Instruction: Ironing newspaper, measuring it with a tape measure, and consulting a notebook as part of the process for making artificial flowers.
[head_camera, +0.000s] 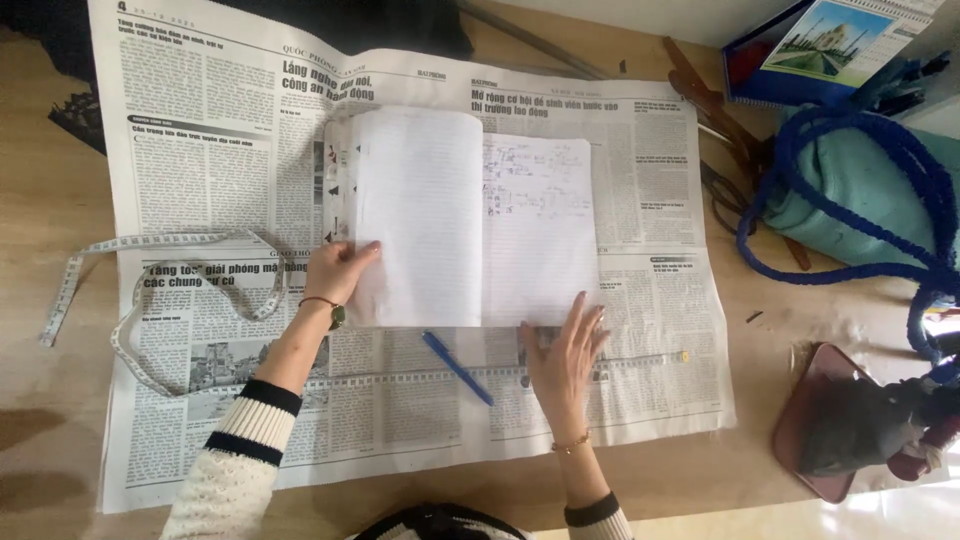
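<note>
An open lined notebook lies flat on a spread newspaper, its left pages curling upward

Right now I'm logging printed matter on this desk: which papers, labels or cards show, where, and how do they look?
Newspaper: spread flat on the desk, white with black columns.
Notebook: open on the newspaper, white lined pages, both hands on it.
Picture card: top right, blue border, pale domed building.
</note>
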